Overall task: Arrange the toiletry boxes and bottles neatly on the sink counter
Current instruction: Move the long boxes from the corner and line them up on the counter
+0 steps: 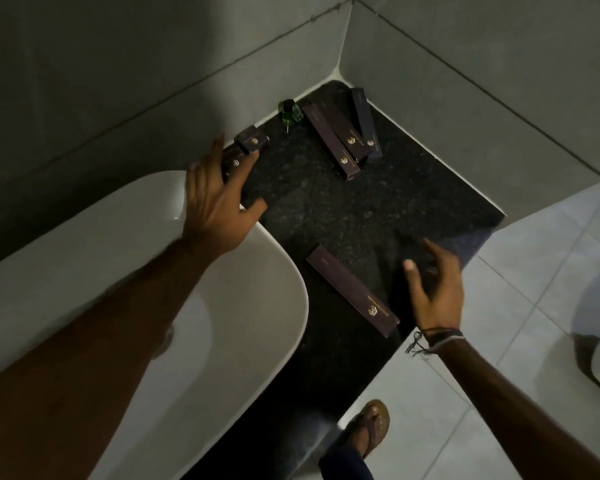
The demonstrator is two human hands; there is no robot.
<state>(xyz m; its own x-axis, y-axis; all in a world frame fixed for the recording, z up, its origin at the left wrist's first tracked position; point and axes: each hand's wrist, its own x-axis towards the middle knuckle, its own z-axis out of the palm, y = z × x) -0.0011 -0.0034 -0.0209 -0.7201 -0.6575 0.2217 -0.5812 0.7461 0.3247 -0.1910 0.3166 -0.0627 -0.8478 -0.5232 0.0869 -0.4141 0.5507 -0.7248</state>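
a white sink basin point(84, 244), cut off at the left and lower edges, adjoins a dark speckled counter point(343, 209) set into a tiled corner. the left hand point(215, 202), fingers spread, lies over a small dark box point(234, 162) by the back wall, hiding most of it; whether it grips is unclear. the right hand point(433, 282) hovers open beside a long dark box point(352, 291) near the front edge. three more long boxes point(347, 136) lean together in the corner. a second small box point(253, 142) and two green bottles point(290, 111) sit near the back wall, their details dim.
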